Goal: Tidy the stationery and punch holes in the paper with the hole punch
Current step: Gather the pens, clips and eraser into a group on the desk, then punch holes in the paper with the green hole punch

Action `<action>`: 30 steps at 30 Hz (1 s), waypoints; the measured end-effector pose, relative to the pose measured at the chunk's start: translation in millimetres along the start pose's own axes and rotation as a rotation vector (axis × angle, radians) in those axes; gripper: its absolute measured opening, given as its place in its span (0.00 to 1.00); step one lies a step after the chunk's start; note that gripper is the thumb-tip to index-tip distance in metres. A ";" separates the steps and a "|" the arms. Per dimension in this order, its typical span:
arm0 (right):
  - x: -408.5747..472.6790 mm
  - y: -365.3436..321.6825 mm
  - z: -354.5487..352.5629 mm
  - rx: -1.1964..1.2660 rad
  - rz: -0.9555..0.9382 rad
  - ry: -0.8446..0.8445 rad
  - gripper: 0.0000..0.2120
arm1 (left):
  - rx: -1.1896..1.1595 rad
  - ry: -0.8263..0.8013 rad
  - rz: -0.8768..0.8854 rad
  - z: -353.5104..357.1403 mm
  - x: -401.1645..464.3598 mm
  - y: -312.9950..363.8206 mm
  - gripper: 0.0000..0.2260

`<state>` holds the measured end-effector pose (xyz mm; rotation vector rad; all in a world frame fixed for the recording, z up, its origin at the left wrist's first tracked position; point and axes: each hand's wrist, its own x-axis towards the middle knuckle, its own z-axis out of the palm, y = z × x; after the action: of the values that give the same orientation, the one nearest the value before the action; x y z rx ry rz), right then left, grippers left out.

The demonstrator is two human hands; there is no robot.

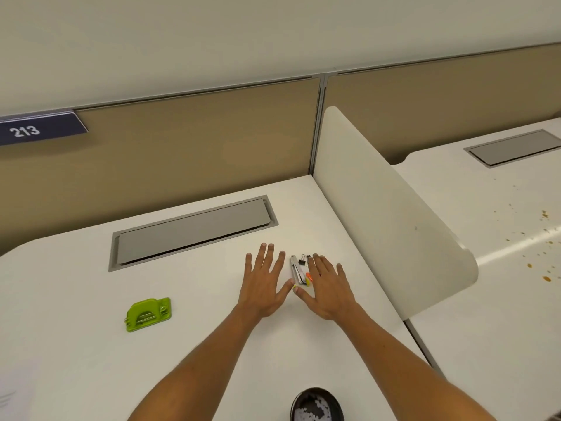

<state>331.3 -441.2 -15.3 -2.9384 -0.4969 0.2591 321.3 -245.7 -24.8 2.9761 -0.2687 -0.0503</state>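
Stationery [299,270] lies in a small cluster on the white worktop [76,360] between the two grips, the left hand [263,284] and right hand [326,287], both flat, fingers spread, holding nothing. A green hole punch [148,314] sits well to the left of the left hand; beyond the fingertips lies a grey cable hatch [194,230]
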 end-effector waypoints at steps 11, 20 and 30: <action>3.0 -66.3 -1.4 -0.068 -0.151 -0.057 0.41 | -0.017 0.001 -0.191 -17.7 -87.7 -48.0 0.34; -1.1 -166.1 4.5 -0.105 -0.341 -0.079 0.39 | -0.022 -0.029 -0.424 -25.9 -210.0 -118.5 0.31; -19.2 -315.7 28.1 -0.186 -0.479 -0.101 0.38 | 0.009 0.007 -0.556 -52.8 -349.6 -240.6 0.39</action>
<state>209.6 -149.6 15.6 -2.8674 -1.2722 0.3135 22.2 59.3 -3.0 2.9575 0.5628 -0.1007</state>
